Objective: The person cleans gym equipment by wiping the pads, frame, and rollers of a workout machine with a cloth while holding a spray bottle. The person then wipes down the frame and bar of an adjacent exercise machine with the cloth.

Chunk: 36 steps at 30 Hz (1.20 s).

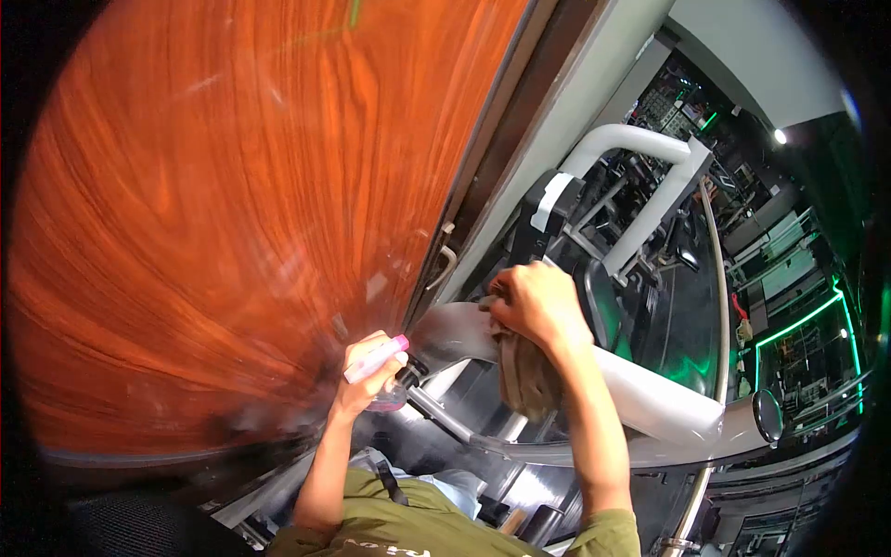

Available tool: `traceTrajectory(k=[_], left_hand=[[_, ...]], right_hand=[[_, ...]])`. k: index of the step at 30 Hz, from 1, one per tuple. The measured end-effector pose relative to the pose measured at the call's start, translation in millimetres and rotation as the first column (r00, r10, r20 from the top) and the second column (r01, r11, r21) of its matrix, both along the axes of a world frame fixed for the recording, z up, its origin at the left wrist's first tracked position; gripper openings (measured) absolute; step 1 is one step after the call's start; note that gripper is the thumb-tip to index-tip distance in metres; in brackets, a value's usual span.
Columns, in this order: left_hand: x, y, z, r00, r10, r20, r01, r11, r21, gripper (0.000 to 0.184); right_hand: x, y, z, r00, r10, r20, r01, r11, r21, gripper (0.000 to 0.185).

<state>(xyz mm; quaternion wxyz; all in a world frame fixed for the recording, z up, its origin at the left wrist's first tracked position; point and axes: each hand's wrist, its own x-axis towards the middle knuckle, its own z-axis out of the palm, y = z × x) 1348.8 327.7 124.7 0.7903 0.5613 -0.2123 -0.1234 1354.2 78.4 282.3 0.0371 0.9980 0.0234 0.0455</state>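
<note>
My left hand (368, 376) is wrapped round a spray bottle (379, 358) with a pale trigger head and a pink nozzle; pinkish liquid shows in its clear body below my fingers. In my right hand (543, 302) is a bunched brown cloth (527, 376), its loose end hanging down. The cloth lies against a thick grey metal tube (455, 332) of a gym machine, and the hand covers part of that tube. To the right of my wrist the white tube (659, 395) runs on to a round black end cap (768, 415).
A glossy wood-grain panel (232, 213) rises close on my left, with a metal handle (447, 265) near its edge. Beyond my right hand stand a black pad (594, 297) and a bent white frame (640, 139). More gym equipment and green lights fill the right side.
</note>
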Motion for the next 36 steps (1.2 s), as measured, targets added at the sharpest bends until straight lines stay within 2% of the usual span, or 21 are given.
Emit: traceTrajectory(k=[2, 4, 6, 8, 11, 14, 18, 20, 22, 24, 26, 28, 30, 31, 32, 36], left_hand=[[-0.5, -1.0, -0.2, 1.0, 0.01, -0.003, -0.01, 1.0, -0.001, 0.014], [0.4, -3.4, -3.7, 1.0, 0.009, -0.014, -0.01, 1.0, -0.017, 0.014], [0.5, -6.9, -4.7, 1.0, 0.0, -0.027, -0.001, 1.0, -0.031, 0.013], [-0.9, -11.9, -4.6, 0.998, -0.01, -0.063, 0.006, 0.998, -0.064, 0.012], [-2.0, -13.9, -4.8, 0.997, -0.012, -0.075, 0.008, 0.999, -0.053, 0.012], [-4.1, -10.8, -3.2, 0.996, -0.002, -0.091, -0.004, 0.998, -0.062, 0.011], [-5.5, -7.3, 0.0, 0.993, -0.009, -0.12, 0.003, 0.999, -0.048, 0.012], [-6.4, -8.4, 2.0, 0.992, -0.022, -0.127, 0.017, 0.999, -0.038, 0.012], [-5.7, -12.5, 7.1, 0.992, -0.062, -0.109, 0.059, 0.998, -0.03, 0.013], [-4.5, -19.4, 15.1, 0.991, -0.103, -0.088, 0.101, 0.995, -0.027, 0.013], [-4.4, -27.6, 22.7, 0.987, -0.161, -0.023, 0.161, 0.987, -0.002, 0.014], [-0.7, -35.2, 24.2, 0.982, -0.186, 0.013, 0.186, 0.982, 0.012, 0.014], [3.4, -43.7, 30.7, 0.987, -0.153, 0.047, 0.155, 0.986, -0.061, 0.013], [6.9, -45.7, 34.7, 0.988, -0.152, 0.029, 0.154, 0.986, -0.065, 0.016], [11.2, -47.3, 36.6, 0.985, -0.15, 0.081, 0.156, 0.985, -0.078, 0.019], [28.2, -54.9, 49.2, 0.986, -0.135, 0.096, 0.141, 0.988, -0.059, 0.024]], right_hand=[[16.5, 9.4, -3.1, 0.991, -0.019, -0.132, 0.016, 1.0, -0.018, 0.021], [31.5, 22.6, -15.1, 0.986, -0.048, -0.16, 0.032, 0.994, -0.105, 0.02], [49.8, 36.4, -35.7, 0.977, 0.008, -0.215, -0.028, 0.996, -0.088, 0.017], [60.2, 52.6, -62.4, 0.958, 0.098, -0.269, -0.098, 0.995, 0.014, 0.021], [71.0, 80.1, -132.3, 0.96, 0.087, -0.266, -0.128, 0.982, -0.14, 0.02], [54.2, 81.6, -120.6, 0.973, 0.05, -0.226, -0.095, 0.977, -0.193, 0.015], [3.3, 50.6, -49.7, 0.986, 0.153, -0.071, -0.158, 0.985, -0.071, 0.023], [-41.4, 35.3, -9.4, 0.991, 0.128, 0.041, -0.128, 0.992, 0.01, 0.033], [-84.4, 20.3, 19.6, 0.995, 0.024, 0.102, -0.044, 0.98, 0.196, 0.038], [-121.6, 9.6, 29.4, 0.974, -0.046, 0.22, -0.007, 0.972, 0.234, 0.048], [-137.2, 11.6, 22.6, 0.96, -0.117, 0.254, 0.055, 0.969, 0.24, 0.053], [-134.6, 17.0, 2.0, 0.888, -0.085, 0.451, 0.035, 0.992, 0.119, 0.053], [-117.5, 25.8, -20.6, 0.835, -0.07, 0.546, 0.018, 0.995, 0.099, 0.052], [-108.9, 30.4, -33.4, 0.837, -0.061, 0.544, 0.001, 0.994, 0.109, 0.048], [-100.7, 35.5, -45.2, 0.838, -0.052, 0.543, -0.017, 0.993, 0.12, 0.044], [-79.7, 50.5, -86.4, 0.814, 0.085, 0.575, -0.09, 0.996, -0.02, 0.031]])
